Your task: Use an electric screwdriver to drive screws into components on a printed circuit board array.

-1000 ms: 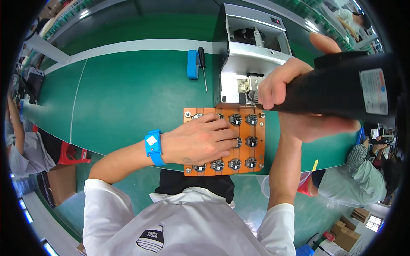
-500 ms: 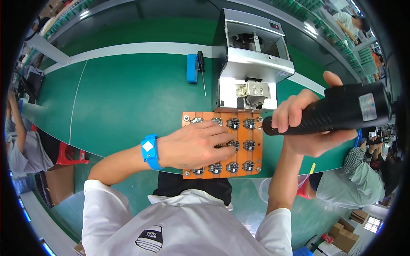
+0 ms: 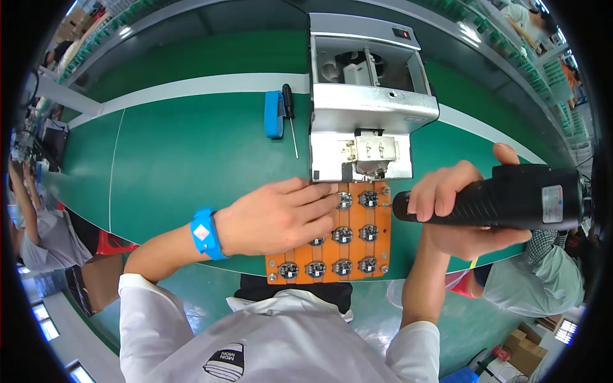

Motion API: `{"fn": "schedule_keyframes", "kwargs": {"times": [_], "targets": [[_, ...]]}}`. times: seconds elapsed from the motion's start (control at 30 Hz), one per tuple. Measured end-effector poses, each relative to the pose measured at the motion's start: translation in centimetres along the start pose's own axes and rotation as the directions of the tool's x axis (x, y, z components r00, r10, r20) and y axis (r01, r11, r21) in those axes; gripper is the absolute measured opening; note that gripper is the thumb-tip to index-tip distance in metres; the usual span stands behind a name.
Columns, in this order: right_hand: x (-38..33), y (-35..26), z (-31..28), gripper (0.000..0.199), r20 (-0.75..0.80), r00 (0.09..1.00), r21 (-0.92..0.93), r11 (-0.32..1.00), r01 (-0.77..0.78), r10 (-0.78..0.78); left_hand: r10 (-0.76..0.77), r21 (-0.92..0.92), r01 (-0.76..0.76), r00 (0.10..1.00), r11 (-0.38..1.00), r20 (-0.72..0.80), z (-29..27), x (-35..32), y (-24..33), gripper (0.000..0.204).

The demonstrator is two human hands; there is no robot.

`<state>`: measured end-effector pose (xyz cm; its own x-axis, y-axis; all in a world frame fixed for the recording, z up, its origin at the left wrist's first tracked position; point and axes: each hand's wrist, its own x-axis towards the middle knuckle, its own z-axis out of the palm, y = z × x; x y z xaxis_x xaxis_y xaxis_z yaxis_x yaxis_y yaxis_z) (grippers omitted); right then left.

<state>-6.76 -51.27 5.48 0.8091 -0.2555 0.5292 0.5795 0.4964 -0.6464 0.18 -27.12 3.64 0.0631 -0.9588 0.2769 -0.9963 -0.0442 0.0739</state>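
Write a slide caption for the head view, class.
Left hand over an orange board, right hand gripping a black handheld tool.

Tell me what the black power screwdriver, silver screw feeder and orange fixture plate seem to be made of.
Power screwdriver: probably moulded plastic, given its matte black, ridged casing.
Screw feeder: probably bare sheet metal, judging by its bright reflections and folded edges.
Fixture plate: plastic or resin board, satin, judging by its even orange colour; which is unclear.

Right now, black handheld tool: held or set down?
Held: the right hand is wrapped around the black handheld tool.
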Motion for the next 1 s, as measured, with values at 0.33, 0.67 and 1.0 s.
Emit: {"fn": "schedule_keyframes", "kwargs": {"times": [0.33, 0.67, 1.0], "targets": [[0.0, 0.4, -0.1, 0.114, -0.003, 1.0, -0.025, 0.999, 0.026, -0.026, -0.015, -0.065, 0.015, 1.0, 0.998, 0.0, 0.4, -0.4, 0.1, 0.038], [0.1, 1.7, -0.8, 0.116, -0.032, 0.999, -0.04, 0.999, 0.038, -0.039, -0.078, -0.044, 0.083, 0.991, 0.996, 0.112, 0.8, 1.3, 1.9, 0.067], [0.1, 2.4, -1.1, 0.107, 0.039, 0.999, -0.139, 0.99, -0.025, 0.031, -0.102, -0.032, 0.107, 0.987, 0.994, 0.126, 0.9, 1.5, 2.1, 0.071]]}}
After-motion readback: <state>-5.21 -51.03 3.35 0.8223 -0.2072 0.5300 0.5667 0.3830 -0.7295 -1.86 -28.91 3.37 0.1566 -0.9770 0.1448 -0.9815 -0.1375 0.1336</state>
